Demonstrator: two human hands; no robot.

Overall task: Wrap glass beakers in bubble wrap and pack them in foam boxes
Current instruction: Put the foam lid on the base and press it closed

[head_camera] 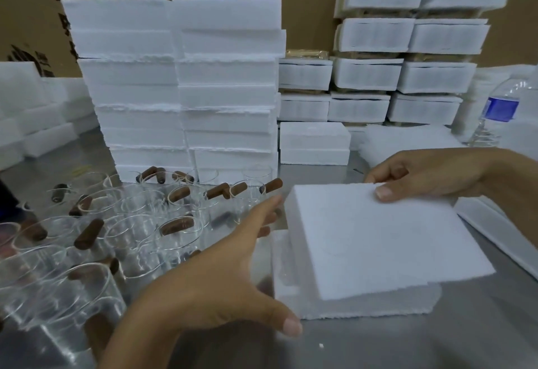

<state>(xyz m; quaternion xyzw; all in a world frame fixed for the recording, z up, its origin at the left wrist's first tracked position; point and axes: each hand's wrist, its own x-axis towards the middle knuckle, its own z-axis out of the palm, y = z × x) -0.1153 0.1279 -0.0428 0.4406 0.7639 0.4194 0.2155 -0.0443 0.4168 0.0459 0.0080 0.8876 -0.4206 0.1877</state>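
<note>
- Clear glass beakers with brown cylindrical handles [139,223] stand crowded and unwrapped on the grey metal table [436,339], at the far left.
- The left hand [209,275] reaches along the side of the white foam box base [291,296]. Its fingers are straight and together, the thumb is spread wide, and it holds nothing. Whether it touches the foam, I cannot tell.
- The flat white foam lid [378,246] sits askew on that base.
- The right hand [431,173] pinches the lid's far edge, thumb on top and fingers beneath.
- The step looks like handling the lid, either opening or closing the box. Next, the left hand likely needs to steady the base.
</note>
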